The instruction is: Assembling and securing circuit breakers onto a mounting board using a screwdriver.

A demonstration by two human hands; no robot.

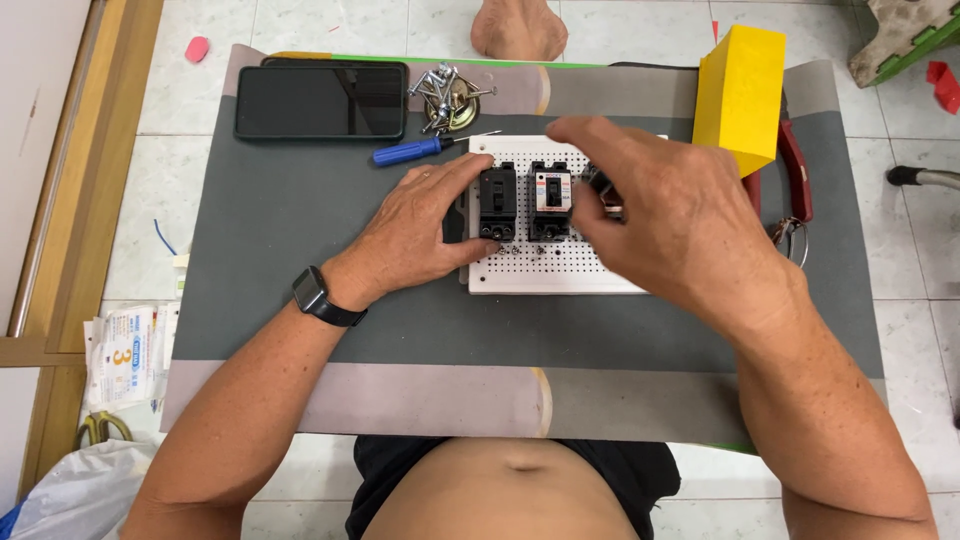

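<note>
The step looks like seating a 3rd black breaker on the white perforated board, beside 2 already mounted. Right hand fingers pinch it; left hand lies flat and released, steadying the board. A plain yellow box stands right, a white printed paper lies far left

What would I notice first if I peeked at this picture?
Probably the two hands in the middle: the left hand rests on the edge of a white pegboard beside a black breaker, and the right hand covers another black part. Next, the bright yellow box at the back right and the blue screwdriver near a dark tablet.
</note>
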